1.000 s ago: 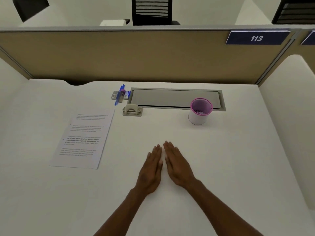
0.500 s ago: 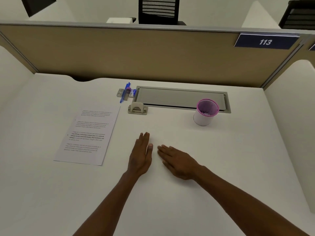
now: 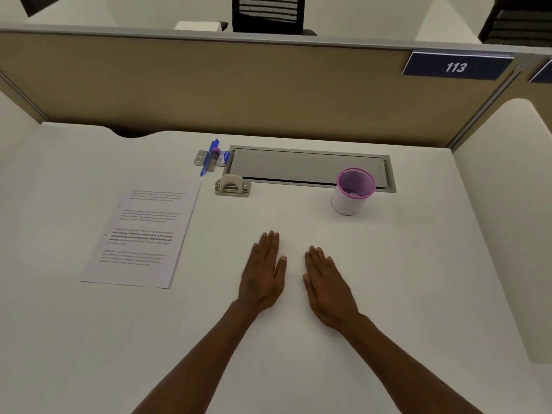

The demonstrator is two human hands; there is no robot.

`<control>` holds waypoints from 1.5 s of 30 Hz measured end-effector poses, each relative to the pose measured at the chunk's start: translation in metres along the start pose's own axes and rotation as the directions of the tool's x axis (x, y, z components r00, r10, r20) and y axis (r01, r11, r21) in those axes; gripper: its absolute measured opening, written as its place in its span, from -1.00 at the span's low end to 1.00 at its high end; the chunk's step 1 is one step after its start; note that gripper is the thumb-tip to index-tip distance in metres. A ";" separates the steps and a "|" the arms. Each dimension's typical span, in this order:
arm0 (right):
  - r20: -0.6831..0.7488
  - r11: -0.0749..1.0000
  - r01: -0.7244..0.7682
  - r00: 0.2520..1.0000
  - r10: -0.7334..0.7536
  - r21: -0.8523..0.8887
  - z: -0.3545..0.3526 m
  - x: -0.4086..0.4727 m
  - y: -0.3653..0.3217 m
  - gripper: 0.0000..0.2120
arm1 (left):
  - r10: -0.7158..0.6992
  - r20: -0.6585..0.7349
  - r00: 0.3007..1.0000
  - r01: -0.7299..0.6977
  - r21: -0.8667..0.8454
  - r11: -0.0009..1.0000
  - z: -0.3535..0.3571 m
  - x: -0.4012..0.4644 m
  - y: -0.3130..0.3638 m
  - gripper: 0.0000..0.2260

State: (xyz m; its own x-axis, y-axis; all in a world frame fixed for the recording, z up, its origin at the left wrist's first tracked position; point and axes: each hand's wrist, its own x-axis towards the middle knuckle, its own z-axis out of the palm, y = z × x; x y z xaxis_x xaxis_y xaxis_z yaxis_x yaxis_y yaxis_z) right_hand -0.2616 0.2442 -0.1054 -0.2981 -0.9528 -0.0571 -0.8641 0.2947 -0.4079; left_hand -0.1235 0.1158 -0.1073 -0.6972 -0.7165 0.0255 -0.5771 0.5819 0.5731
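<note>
Flat and empty, left hand and right hand rest on desk; printed sheet, ten o'clock, likely light, flimsy: pinch its edge.

The desk is plain white. The sheet of paper is white with blocks of black print, some lines bolder. The pen is bright blue. The cup is white outside, with a pink-purple rim and a mesh-patterned purple inside. The partition is tan with a grey top edge. The sign is dark blue with white numerals. The hatch is grey.
</note>
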 end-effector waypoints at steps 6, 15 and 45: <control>-0.019 0.980 0.080 0.997 -0.078 0.180 -0.004 -0.014 -0.023 -0.51 | -0.004 0.116 0.993 -0.017 0.179 0.984 -0.017 0.046 -0.024 -0.45; 0.075 0.990 0.131 0.988 -0.135 0.055 -0.013 0.037 -0.009 -0.52 | 0.160 0.165 0.973 -0.166 0.022 0.986 -0.007 -0.026 -0.006 -0.49; 0.168 0.977 0.207 0.966 -0.197 -0.042 0.003 0.044 -0.039 -0.45 | -0.085 -0.097 0.992 0.096 0.108 0.989 -0.011 -0.073 -0.029 -0.46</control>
State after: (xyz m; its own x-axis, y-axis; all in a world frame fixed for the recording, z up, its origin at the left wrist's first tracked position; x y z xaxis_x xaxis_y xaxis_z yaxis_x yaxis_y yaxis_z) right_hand -0.2399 0.1903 -0.0948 -0.0490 -0.9905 -0.1281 -0.9234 0.0938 -0.3721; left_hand -0.0518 0.1470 -0.1168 -0.6008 -0.7974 0.0561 -0.6838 0.5490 0.4806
